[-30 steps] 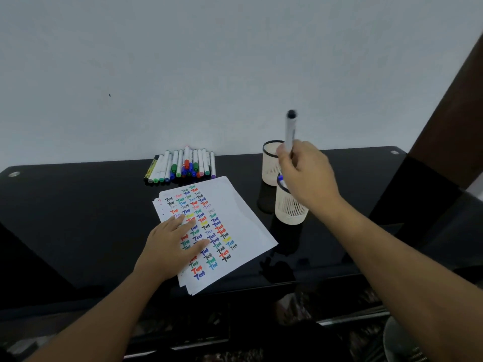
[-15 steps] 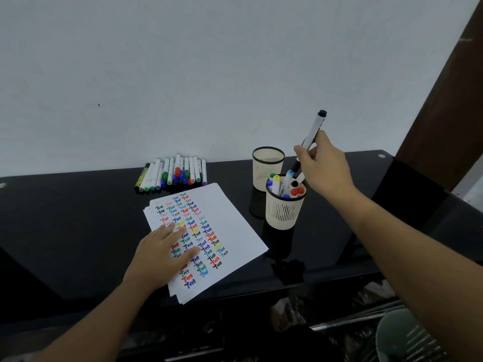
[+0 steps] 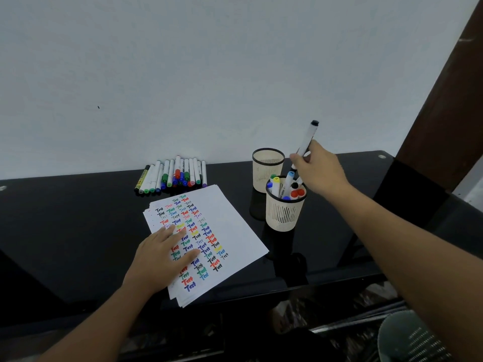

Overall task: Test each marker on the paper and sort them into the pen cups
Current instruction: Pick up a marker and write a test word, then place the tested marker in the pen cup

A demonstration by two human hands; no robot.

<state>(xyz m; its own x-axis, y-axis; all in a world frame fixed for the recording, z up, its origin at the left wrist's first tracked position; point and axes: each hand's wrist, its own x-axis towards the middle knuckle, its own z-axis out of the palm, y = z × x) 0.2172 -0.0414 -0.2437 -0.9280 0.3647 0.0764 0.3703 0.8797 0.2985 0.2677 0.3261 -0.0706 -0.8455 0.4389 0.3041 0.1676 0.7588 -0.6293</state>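
Setting: plain room, a home or small office; which one cannot be told. Glossy black glass counter [image 3: 78,231] set against a bare white wall [image 3: 209,74]. On the counter: paper [image 3: 235,231], markers [image 3: 172,176], two slotted cups [image 3: 283,215]. Dark wooden post [image 3: 444,100] right of the counter; mesh bin [image 3: 413,338] below it.

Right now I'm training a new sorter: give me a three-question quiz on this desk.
1. True or false: the far pen cup holds markers.
2. What does the right hand grip? A) paper B) a black-capped marker C) a cup
3. What does the left hand rest on?

Key: 1. false, none show in it; the near pen cup holds them. 2. B. 3. the paper stack.
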